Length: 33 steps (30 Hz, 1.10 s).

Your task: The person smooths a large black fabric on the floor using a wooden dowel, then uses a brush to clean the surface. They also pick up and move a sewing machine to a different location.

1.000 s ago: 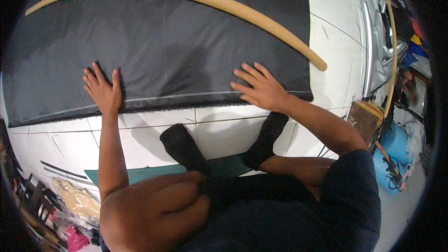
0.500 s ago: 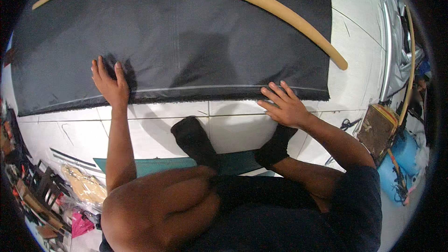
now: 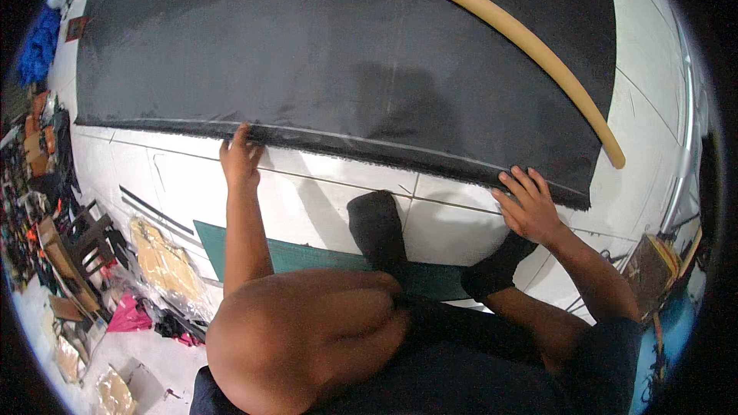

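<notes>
A wide sheet of black fabric (image 3: 292, 54) lies on the floor in front of me, with a pale line running along its frayed near edge. My left hand (image 3: 241, 160) is at that edge, left of the middle. Its fingers are bent around the edge, one fingertip showing on top of the cloth; the rest are partly hidden. Further right, my right hand (image 3: 530, 206) rests with spread fingers on the edge near the fabric's right corner, holding nothing. A long, curved tan strip (image 3: 507, 24) lies across the far part of the cloth, its right end reaching past the fabric.
White tiled floor (image 3: 446, 227) surrounds the cloth. A green mat (image 3: 307, 252) lies under my feet, which wear black socks (image 3: 375, 223). Clutter on the left includes plastic-wrapped tan pieces (image 3: 163, 257) and a pink item (image 3: 129, 313). A brown box-like object (image 3: 649, 267) stands at the right.
My left hand has moved from lying spread on the cloth back to its near edge. My right hand stays near the right corner. The whole view has shifted and turned.
</notes>
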Motion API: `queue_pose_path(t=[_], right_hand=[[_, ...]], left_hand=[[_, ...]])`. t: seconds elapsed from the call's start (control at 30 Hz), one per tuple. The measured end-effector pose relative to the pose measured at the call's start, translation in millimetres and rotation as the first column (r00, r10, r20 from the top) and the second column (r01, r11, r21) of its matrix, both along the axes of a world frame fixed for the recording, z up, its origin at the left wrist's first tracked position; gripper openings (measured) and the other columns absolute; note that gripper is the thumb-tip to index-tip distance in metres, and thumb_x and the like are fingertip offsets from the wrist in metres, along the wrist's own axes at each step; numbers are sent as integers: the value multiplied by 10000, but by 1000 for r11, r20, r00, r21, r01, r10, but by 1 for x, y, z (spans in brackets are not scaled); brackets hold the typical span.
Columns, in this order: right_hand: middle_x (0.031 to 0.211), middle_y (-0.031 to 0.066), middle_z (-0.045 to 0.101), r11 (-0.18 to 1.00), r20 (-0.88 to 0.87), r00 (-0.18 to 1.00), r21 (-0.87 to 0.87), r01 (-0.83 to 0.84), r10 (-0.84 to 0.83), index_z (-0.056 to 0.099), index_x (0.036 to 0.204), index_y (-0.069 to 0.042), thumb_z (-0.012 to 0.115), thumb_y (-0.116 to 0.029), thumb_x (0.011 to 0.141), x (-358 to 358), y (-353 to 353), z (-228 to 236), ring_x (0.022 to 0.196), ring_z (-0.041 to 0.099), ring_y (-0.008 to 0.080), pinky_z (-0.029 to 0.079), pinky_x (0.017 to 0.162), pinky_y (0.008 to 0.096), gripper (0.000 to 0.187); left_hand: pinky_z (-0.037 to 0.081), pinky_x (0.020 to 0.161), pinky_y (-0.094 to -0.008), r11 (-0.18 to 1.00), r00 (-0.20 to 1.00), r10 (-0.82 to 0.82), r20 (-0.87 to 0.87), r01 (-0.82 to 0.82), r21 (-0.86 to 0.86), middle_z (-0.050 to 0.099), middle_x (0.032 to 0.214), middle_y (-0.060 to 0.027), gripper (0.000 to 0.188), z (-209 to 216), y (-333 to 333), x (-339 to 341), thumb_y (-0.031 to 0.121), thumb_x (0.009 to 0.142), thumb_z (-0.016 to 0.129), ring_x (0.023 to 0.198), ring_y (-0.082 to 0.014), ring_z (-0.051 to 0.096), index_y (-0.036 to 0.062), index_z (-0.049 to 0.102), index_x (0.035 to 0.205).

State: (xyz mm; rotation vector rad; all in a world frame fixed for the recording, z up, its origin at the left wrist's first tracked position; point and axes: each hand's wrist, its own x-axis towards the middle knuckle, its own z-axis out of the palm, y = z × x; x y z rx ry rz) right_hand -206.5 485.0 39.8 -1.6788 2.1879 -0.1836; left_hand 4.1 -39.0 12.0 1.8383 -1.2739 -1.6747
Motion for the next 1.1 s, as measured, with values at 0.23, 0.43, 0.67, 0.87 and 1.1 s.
queue_pose_path(t=[0.23,0.43,0.67,0.87,1.1], right_hand=[[1208,111,561,1000,17,999,-2,31,-31,585,1258,-87,685,-183,805,-4,-15,-3,1162,490,281,318,1032,491,473],[1117,106,567,997,1,1000,-72,6,-6,605,1224,-72,699,-162,763,-5,-23,-5,1097,494,276,348,962,484,479],[1122,104,553,999,-20,999,-18,-31,30,608,1227,-90,709,-162,772,-8,-24,-3,1084,495,263,350,964,489,472],[1130,105,557,1000,2,1000,20,-14,14,609,1236,-122,715,-180,780,-11,-22,-4,1101,499,268,347,974,490,472],[1031,102,565,1000,85,996,-3,-25,25,640,1140,-72,760,-261,709,-20,-38,15,989,526,266,373,893,463,485]], left_hand=[[456,574,-261,978,975,207,-81,-210,-21,562,768,-32,153,-10,0,1,70,875,661,609,-123,524,36,572,994],[447,620,-308,984,954,172,-245,-156,87,532,812,-56,212,-9,-4,5,-12,858,643,694,-147,499,33,482,987],[437,670,-329,964,938,190,-291,-121,238,495,774,-17,70,-8,-13,10,57,884,586,709,-153,493,77,522,863],[421,742,-338,988,960,103,-262,-69,136,500,829,-20,58,-9,-7,7,114,896,574,780,-164,493,71,549,926],[424,699,-337,984,937,86,-338,-26,177,515,924,-51,181,0,2,4,208,938,525,798,-163,487,57,533,1038]])
